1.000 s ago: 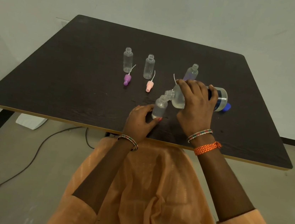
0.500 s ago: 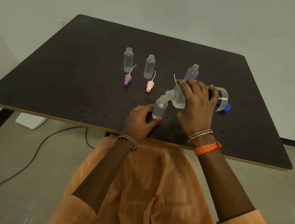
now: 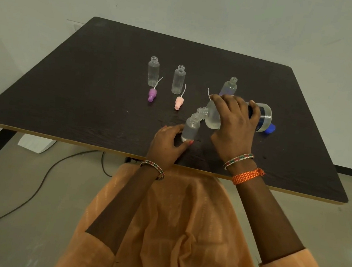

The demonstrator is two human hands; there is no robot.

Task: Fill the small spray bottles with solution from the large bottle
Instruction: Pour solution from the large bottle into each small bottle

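Observation:
My right hand (image 3: 235,123) grips the large clear bottle (image 3: 263,117), tipped on its side with its neck at the mouth of a small bottle (image 3: 191,128). That small bottle stands upright near the table's front edge, and my left hand (image 3: 167,143) holds its base. Three more uncapped small bottles stand farther back: one at the left (image 3: 153,71), one in the middle (image 3: 178,79), and one (image 3: 229,86) behind my right hand. A purple spray cap (image 3: 152,95) and a pink spray cap (image 3: 178,103) lie in front of the first two.
The dark table (image 3: 87,91) has a wooden front edge close to my lap. A blue cap (image 3: 270,129) lies to the right of the large bottle. A white tube (image 3: 208,94) pokes out behind my right hand. A cable and a white box lie on the floor at the left.

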